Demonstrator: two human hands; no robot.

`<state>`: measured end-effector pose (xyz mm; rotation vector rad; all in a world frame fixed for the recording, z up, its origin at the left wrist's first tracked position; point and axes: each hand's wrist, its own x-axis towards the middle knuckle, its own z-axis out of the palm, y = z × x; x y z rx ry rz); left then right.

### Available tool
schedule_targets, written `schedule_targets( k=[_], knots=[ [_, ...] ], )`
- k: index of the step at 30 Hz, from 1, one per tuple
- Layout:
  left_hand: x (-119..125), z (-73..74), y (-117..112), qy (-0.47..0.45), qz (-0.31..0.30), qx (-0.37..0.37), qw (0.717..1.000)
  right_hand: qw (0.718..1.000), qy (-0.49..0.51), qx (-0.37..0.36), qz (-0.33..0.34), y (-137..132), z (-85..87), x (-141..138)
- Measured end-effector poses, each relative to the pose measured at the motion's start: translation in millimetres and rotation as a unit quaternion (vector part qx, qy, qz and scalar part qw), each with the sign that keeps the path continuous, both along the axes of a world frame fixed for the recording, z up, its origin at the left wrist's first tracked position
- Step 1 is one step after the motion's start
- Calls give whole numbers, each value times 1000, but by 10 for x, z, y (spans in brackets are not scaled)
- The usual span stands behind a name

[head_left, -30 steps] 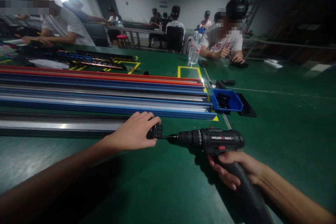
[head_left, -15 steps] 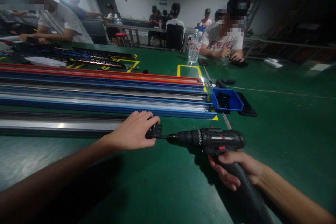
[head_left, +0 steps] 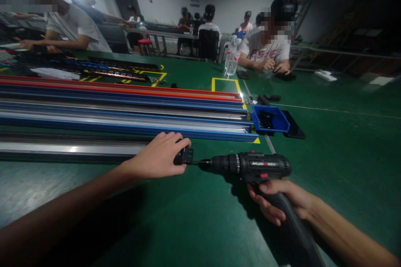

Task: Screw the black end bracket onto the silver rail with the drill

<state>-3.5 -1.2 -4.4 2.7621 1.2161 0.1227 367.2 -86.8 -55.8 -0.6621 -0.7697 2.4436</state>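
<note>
My left hand (head_left: 163, 154) is wrapped over the right end of a dark metal rail (head_left: 72, 147) that lies along the green table. A small black end piece (head_left: 189, 155) sticks out at that end, partly hidden under my fingers. My right hand (head_left: 275, 200) grips the handle of a black cordless drill (head_left: 266, 164) that points left. The drill's bit (head_left: 199, 162) reaches the end piece; whether it sits in a screw is too small to tell.
Blue rails (head_left: 188, 130) and a red rail (head_left: 156, 89) lie behind the dark one. A blue bin (head_left: 282, 123) of black parts and bottles (head_left: 232, 58) stand beyond. Co-workers sit across the green table (head_left: 344, 154).
The drill and my right hand have shifted very slightly left. My left hand and the dark rail look unmoved.
</note>
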Motion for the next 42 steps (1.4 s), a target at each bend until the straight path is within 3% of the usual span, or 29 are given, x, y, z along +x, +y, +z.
schedule_targets(
  k=[42],
  knots=[
    [12,1,9,8,-2,2,1000,1000,-15,-3,7,1,5,9]
  ],
)
